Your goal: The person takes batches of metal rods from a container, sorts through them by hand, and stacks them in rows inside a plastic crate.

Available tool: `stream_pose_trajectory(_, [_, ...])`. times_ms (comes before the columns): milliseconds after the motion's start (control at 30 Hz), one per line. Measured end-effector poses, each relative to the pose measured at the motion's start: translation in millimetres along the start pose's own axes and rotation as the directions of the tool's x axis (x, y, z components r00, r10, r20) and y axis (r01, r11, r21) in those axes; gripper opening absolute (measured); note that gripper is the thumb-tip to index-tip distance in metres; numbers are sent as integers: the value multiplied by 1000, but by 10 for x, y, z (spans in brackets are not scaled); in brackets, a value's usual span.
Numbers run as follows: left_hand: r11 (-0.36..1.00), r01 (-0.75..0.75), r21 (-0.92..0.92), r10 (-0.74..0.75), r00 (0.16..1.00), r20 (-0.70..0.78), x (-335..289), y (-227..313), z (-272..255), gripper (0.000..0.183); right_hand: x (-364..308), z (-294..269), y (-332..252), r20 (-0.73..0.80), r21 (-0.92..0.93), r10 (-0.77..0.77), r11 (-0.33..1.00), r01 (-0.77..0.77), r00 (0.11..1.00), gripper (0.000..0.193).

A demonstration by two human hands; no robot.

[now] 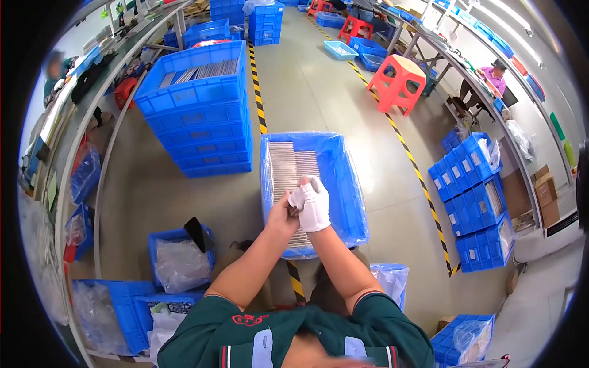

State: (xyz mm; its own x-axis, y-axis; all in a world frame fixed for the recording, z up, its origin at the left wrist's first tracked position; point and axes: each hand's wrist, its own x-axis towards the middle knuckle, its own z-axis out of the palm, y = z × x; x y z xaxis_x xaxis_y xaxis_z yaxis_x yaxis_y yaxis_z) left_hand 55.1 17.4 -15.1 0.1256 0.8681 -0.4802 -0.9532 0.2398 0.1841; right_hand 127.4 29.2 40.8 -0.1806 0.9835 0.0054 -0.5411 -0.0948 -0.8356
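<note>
My bare left hand (pixel 280 216) and my white-gloved right hand (pixel 315 207) meet over a blue plastic bin (pixel 354 214) lined with clear film. The right glove leaves some fingertips bare. Both hands are closed, their fingers curled against each other. Something small and dark shows between them, but the fingers hide most of it and I cannot make out its kind. Beneath the hands, thin flat metallic pieces (pixel 283 162) stand on edge in a long, tight row. A second, shorter row (pixel 307 161) lies beside it, towards the middle of the bin.
Ahead on the left rises a stack of blue crates (pixel 205 132), the top one holding similar thin pieces. A red stool (pixel 400 80) stands at the far right. More blue crates (pixel 472 196) are piled on the right. Crates with plastic bags (pixel 182 264) sit at lower left.
</note>
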Motion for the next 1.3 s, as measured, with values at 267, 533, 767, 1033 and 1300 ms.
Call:
stream_pose_trajectory(267, [972, -112, 208, 132, 988, -85, 10, -113, 53, 24, 35, -26, 154, -4, -257, -144, 956, 138, 990, 28])
stream_pose_trajectory(533, [-83, -437, 895, 639, 666, 384, -111, 448, 59, 21, -35, -337, -123, 118, -550, 550, 729, -406, 827, 25])
stream_pose_trajectory(767, [-186, -523, 832, 326, 766, 554, -380, 452, 353, 18, -115, -364, 51, 519, -118, 678, 660, -742, 521, 23])
stream_pose_trajectory(1033, [70, -489, 869, 612, 710, 350, -220, 641, 129, 19, -151, -278, -38, 177, -520, 543, 760, -390, 821, 30])
stream_pose_trajectory(1300, [738, -322, 593, 227, 946, 231, -356, 429, 155, 19, -84, -354, -246, 9, -589, 216, 790, -169, 976, 16])
